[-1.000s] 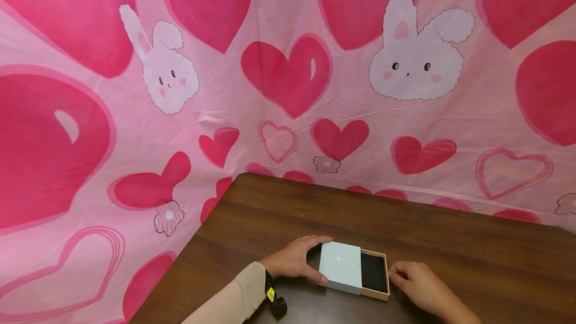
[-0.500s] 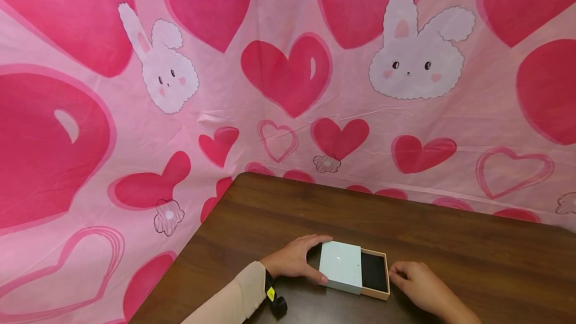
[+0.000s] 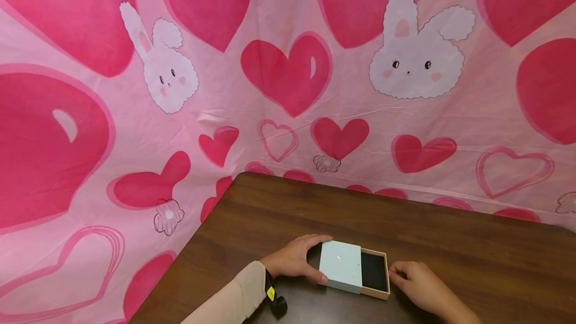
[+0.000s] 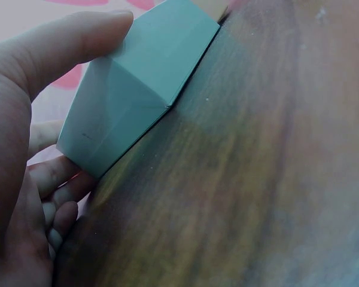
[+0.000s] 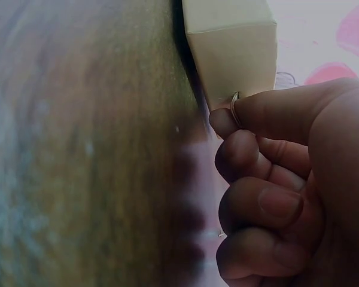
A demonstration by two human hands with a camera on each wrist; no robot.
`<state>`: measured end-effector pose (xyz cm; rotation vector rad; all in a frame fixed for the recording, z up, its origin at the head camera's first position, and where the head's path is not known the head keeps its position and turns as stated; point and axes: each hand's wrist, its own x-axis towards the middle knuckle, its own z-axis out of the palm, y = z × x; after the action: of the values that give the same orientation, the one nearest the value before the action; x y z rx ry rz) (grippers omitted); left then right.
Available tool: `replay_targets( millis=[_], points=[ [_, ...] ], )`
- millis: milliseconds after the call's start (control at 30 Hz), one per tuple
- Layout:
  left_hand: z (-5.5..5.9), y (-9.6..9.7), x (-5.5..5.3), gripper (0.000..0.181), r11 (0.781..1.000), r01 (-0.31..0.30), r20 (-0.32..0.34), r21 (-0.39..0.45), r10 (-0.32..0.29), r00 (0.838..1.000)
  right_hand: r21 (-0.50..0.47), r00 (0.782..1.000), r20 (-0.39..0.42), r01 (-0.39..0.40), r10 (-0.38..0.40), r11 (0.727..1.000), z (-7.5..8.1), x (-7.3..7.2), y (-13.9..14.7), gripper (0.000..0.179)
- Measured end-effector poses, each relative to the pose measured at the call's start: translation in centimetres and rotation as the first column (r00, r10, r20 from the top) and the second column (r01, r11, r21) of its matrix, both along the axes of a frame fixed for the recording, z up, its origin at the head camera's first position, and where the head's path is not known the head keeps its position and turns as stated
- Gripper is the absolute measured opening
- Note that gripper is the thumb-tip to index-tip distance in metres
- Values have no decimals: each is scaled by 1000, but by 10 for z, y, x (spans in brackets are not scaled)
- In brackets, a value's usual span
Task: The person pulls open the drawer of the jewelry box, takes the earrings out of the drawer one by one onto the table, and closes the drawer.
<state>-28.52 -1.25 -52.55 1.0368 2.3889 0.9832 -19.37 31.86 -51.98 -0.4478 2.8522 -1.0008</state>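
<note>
A slide-out gift box lies on the table, its pale blue sleeve (image 3: 340, 265) at left and its tan drawer (image 3: 376, 295) partly drawn out at right. A black lining (image 3: 373, 271) shows inside the drawer. My left hand (image 3: 294, 259) grips the sleeve, thumb along the near side and fingers at the far side; the left wrist view shows the thumb on the sleeve's side (image 4: 149, 66). At the drawer's end wall (image 5: 233, 60), my right hand (image 5: 287, 173) pinches a thin ribbon pull tab (image 5: 234, 110) between thumb and forefinger, other fingers curled below.
The dark brown wooden table (image 3: 288, 209) spreads out around the box. Behind it and on the left hangs a pink cloth (image 3: 279, 14) printed with hearts and rabbits. A black wrist camera (image 3: 278, 305) is strapped at my left cuff.
</note>
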Motion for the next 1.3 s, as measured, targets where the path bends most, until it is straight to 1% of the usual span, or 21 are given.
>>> replay_targets(
  millis=[133, 333, 667, 833, 1067, 1200, 1300],
  points=[
    [0, 0, 0, 89, 1000, -3, 6, -1, 3, 1000, -5, 1000, 7, 0, 0, 1000, 0, 0, 0, 13],
    [1, 0, 0, 89, 1000, 5, -3, 4, -5, 1000, -6, 1000, -9, -7, 7, 1000, -1, 0, 0, 13],
    [-1, 0, -1, 89, 1000, -1, 3, -2, 1, 1000, -7, 1000, -19, -11, 11, 1000, -1, 0, 0, 13],
    [-1, 0, 0, 88, 1000, -2, 20, 1, 2, 1000, -6, 1000, -2, -7, 7, 1000, -2, 0, 1, 13],
    [1, -1, 0, 87, 1000, 1, 21, 0, -1, 1000, 7, 1000, 26, -2, 2, 1000, -1, -2, 1, 12],
    [1, -1, 0, 86, 1000, -5, 41, 13, 5, 999, 8, 999, 42, 4, -5, 1000, -1, -2, 1, 12],
    [1, 0, 0, 87, 1000, -3, 44, 25, 2, 999, -2, 999, 47, 1, -1, 1000, -1, -1, 1, 12]
  ],
)
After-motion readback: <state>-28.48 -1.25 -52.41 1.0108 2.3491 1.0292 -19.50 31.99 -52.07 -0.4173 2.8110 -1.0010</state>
